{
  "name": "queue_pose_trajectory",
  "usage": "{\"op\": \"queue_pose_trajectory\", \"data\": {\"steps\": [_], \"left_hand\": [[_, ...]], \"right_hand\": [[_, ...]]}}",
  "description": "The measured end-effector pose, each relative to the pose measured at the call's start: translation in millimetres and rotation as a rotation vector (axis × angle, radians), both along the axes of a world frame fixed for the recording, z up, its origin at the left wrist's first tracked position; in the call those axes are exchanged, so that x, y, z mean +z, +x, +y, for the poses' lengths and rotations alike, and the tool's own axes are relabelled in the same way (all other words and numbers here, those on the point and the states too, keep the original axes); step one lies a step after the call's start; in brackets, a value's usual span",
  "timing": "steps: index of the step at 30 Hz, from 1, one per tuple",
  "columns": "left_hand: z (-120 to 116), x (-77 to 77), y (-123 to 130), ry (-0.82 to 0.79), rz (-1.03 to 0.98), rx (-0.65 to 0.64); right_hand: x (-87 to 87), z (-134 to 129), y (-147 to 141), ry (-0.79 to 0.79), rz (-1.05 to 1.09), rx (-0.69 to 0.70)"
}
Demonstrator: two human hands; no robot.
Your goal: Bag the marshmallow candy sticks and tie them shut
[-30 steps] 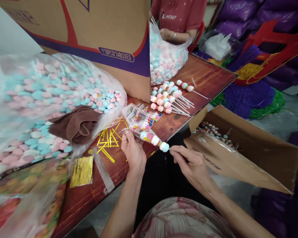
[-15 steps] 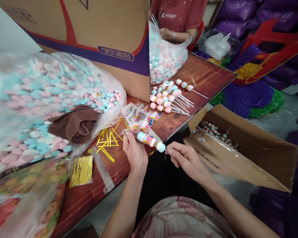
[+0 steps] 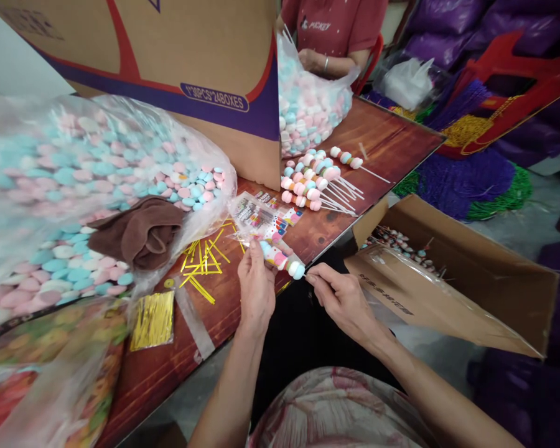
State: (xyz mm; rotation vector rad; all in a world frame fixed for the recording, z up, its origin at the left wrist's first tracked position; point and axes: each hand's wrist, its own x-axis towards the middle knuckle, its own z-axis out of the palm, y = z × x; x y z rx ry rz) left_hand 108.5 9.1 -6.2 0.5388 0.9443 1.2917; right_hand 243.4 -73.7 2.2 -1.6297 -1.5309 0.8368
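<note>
A marshmallow skewer (image 3: 295, 269) in pink, white and pale blue lies tilted between my hands at the table's front edge. My left hand (image 3: 257, 289) is closed on the clear printed plastic bag (image 3: 276, 255) around the skewer's far part. The near marshmallows stick out of the bag. My right hand (image 3: 340, 297) pinches the skewer's white stick at its lower end. Just beyond my left hand lie flat printed bags (image 3: 256, 211). Gold twist ties (image 3: 205, 258) are scattered to the left, near a packet of gold ties (image 3: 152, 320).
Several bare skewers (image 3: 315, 177) lie farther back beside a tall carton (image 3: 177, 56). A large bag of marshmallows (image 3: 98, 155) and a brown cloth (image 3: 137, 233) fill the left. An open cardboard box (image 3: 490, 280) stands at right. Across the table sits a person (image 3: 340, 31).
My left hand has shifted right along the bag, nearer the skewer's middle. The skewer and my right hand have moved slightly left and up.
</note>
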Motion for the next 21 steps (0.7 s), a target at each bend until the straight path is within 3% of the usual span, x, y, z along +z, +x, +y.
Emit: {"op": "queue_pose_trajectory", "data": {"steps": [6,11,21], "left_hand": [[3.2,3.6,-9.5,-0.102,0.086,-0.185],[6.9,4.1,-13.5,-0.100,0.109,-0.220],[5.3,3.7,-17.6,-0.142,0.096,-0.321]], "right_hand": [[12.1,3.8,18.5,0.061,-0.233,0.149],[19.5,2.8,20.2,0.114,-0.400,0.123],[-9.7,-0.5,-2.3,0.425,-0.681,0.056]]}}
